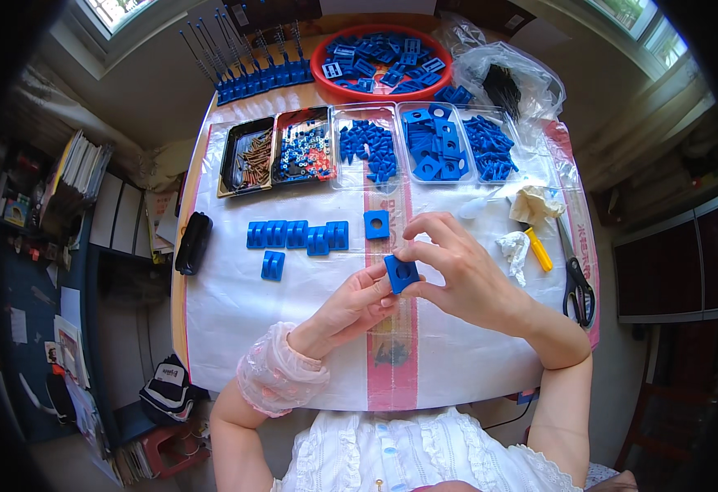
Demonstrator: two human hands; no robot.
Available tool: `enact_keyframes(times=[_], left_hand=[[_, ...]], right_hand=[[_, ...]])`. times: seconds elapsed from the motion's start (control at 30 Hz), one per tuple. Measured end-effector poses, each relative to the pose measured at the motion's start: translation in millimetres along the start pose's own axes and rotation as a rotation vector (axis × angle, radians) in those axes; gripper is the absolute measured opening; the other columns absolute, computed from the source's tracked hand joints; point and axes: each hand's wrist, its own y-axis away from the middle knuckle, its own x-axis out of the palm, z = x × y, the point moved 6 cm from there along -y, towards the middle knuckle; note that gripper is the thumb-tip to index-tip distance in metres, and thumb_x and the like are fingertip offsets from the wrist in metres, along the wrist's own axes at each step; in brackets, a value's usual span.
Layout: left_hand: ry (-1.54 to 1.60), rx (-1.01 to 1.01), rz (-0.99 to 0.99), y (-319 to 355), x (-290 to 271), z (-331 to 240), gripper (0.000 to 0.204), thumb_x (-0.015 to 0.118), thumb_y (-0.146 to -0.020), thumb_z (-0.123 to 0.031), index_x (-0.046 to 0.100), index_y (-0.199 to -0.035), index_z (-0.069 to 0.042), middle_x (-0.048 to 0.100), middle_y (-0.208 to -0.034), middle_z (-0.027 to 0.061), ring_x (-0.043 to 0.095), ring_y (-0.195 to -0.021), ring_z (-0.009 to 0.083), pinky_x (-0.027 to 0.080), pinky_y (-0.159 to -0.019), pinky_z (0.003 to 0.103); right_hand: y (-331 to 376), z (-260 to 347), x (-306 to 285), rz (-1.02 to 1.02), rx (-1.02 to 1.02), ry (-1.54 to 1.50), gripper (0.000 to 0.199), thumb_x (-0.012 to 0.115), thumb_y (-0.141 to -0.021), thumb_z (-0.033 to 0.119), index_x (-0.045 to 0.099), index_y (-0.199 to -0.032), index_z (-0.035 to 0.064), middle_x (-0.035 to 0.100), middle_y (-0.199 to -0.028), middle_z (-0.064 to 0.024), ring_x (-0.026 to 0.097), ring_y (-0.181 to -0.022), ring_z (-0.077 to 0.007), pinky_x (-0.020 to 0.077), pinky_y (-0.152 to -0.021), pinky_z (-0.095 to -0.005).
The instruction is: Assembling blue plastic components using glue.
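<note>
While both hands meet above the middle of the table, a small blue block (pixel 401 272) with a hole in its face is held between them, clear of the white plastic sheet (pixel 228 320). The right hand (pixel 466 275) pinches the block from above with thumb and forefinger. The left hand (pixel 355 305) closes on its lower left corner with fingertips drawn together.

Risk, as judged: the grip is by fingertips only on a smooth small part. A slip would drop the block onto the sheet, where it could bounce toward the near table edge and off. A small dark cluster of parts (pixel 392 353) lies directly below the hands and could be scattered by a falling piece.

Just beyond the hands sits a single blue square piece (pixel 376 224), and to the left a row of blue clips (pixel 297 235) with one stray clip (pixel 273 265). Open sheet lies left and right of the hands. Farther right, a yellow tool (pixel 538 248), crumpled tissue (pixel 513 250) and scissors (pixel 576 287) crowd the right edge. Trays of parts (pixel 367 148) line the far side, limiting forward room.
</note>
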Motion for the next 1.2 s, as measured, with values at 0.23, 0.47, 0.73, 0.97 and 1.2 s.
enact_keyframes(times=[0.23, 0.47, 0.73, 0.97, 1.2], left_hand=[[0.000, -0.008, -0.018, 0.6, 3.6, -0.9, 0.033, 0.061, -0.098, -0.020, 0.052, -0.127, -0.008, 0.060, -0.106, -0.0008, 0.047, -0.074, 0.0024, 0.041, -0.068, 0.020], [0.001, -0.008, 0.015, 0.1, 2.3, -0.4, 0.036, 0.062, -0.097, -0.022, 0.053, -0.129, -0.008, 0.063, -0.104, -0.0025, 0.049, -0.076, 0.0004, 0.044, -0.069, 0.016], [-0.005, -0.007, 0.024, 0.8, 4.5, -0.8, 0.035, 0.062, -0.097, -0.023, 0.054, -0.128, -0.009, 0.062, -0.101, -0.0032, 0.048, -0.073, 0.0011, 0.044, -0.068, 0.017], [-0.015, 0.001, 0.003, 0.4, 3.7, -1.8, 0.036, 0.062, -0.097, -0.025, 0.054, -0.128, -0.009, 0.062, -0.102, -0.0029, 0.048, -0.073, 0.0013, 0.044, -0.069, 0.017], [-0.003, 0.015, 0.002, 0.4, 6.3, -4.0, 0.040, 0.063, -0.097, -0.023, 0.050, -0.132, -0.009, 0.061, -0.105, -0.0017, 0.049, -0.077, 0.0022, 0.044, -0.072, 0.018]], right_hand=[[0.5, 1.7, -0.8, -0.007, -0.012, -0.001, 0.034, 0.078, -0.069, 0.006, 0.064, -0.099, 0.0009, 0.056, -0.114, -0.0133, 0.050, -0.115, -0.0313, 0.0437, -0.097, -0.0396], [0.5, 1.8, -0.1, -0.006, -0.011, -0.006, 0.035, 0.079, -0.068, 0.005, 0.063, -0.099, 0.0021, 0.056, -0.114, -0.0133, 0.051, -0.114, -0.0317, 0.0447, -0.096, -0.0399], [1.6, 3.4, 0.3, -0.004, -0.017, 0.017, 0.039, 0.082, -0.067, 0.005, 0.061, -0.101, 0.0048, 0.055, -0.112, -0.0126, 0.052, -0.112, -0.0323, 0.0469, -0.093, -0.0401], [1.5, 1.6, 0.9, -0.010, -0.018, 0.007, 0.034, 0.078, -0.068, 0.006, 0.063, -0.098, 0.0004, 0.056, -0.110, -0.0127, 0.051, -0.112, -0.0305, 0.0441, -0.096, -0.0393], [1.3, 2.1, 3.4, -0.030, -0.043, 0.023, 0.035, 0.079, -0.067, 0.005, 0.063, -0.097, 0.0006, 0.058, -0.104, -0.0114, 0.053, -0.108, -0.0296, 0.0451, -0.094, -0.0391]])
